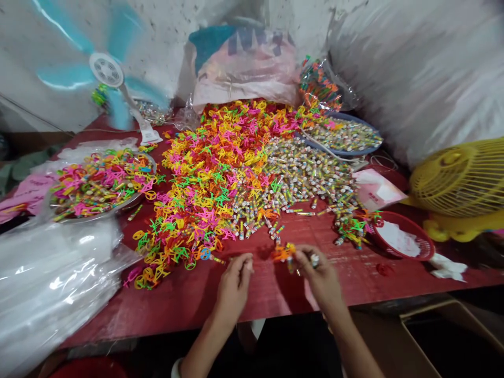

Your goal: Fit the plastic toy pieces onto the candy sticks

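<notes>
My right hand (pixel 321 278) is closed around a few small printed tubes, with an orange plastic piece (pixel 284 253) at its fingertips. Just left of it, my left hand (pixel 235 283) hovers over the table edge with thumb and fingers pressed together; whether anything small is between them cannot be made out. In front of both hands lies a big heap of bright plastic pieces (pixel 220 173) in yellow, pink, orange and green, some with round rings. Against its right side spreads a pile of small printed tubes (pixel 307 168).
On the red table (pixel 165 310) stand a metal bowl (pixel 118 210) of mixed pieces, a blue tray (pixel 356 152) of tubes and a red basket (pixel 427 244) holding paper. A spinning blue fan (pixel 106 71) is back left, a yellow fan (pixel 459 181) right. Clear plastic bags (pixel 74 273) lie front left.
</notes>
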Tool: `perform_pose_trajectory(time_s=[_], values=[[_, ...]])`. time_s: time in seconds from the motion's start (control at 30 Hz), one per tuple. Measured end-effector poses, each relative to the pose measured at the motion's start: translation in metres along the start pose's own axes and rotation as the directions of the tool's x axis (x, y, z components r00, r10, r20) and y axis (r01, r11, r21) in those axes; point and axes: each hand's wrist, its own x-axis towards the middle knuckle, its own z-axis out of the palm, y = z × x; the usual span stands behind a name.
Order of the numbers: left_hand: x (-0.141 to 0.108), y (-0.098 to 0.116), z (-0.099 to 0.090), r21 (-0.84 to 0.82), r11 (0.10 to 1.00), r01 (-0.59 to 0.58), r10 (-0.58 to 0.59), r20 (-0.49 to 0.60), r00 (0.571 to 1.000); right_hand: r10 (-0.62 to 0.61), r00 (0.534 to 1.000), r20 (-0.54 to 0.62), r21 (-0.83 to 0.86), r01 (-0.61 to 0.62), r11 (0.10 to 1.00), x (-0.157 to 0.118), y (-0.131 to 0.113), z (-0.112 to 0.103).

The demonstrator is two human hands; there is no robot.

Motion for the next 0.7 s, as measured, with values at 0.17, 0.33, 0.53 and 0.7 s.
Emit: perform_pose_trajectory(time_s=[0.17, 0.33, 0.53, 0.7], values=[[0.006, -0.006, -0.013, 0.148, 0.985, -0.085, 0.096, -0.066, 0.993, -0.347, 0.898, -0.271, -0.465, 0.194, 0.864, 0.04, 0.011, -0.064], [0.006, -0.003, -0.007, 0.288, 0.944, -0.163, 0.18, -0.035, 0.983, -0.462, 0.887, 0.015, -0.705, 0.337, 0.624, 0.022, 0.034, -0.028], [0.009, -0.008, 0.0, 0.489, 0.834, -0.256, 0.34, -0.09, 0.936, -0.322, 0.947, 0.007, -0.721, 0.228, 0.654, -0.002, 0.05, 0.018], [0.045, 0.01, 0.009, 0.651, 0.719, -0.243, 0.421, -0.129, 0.898, -0.196, 0.981, 0.0, -0.548, 0.164, 0.82, 0.011, 0.037, 0.026]])
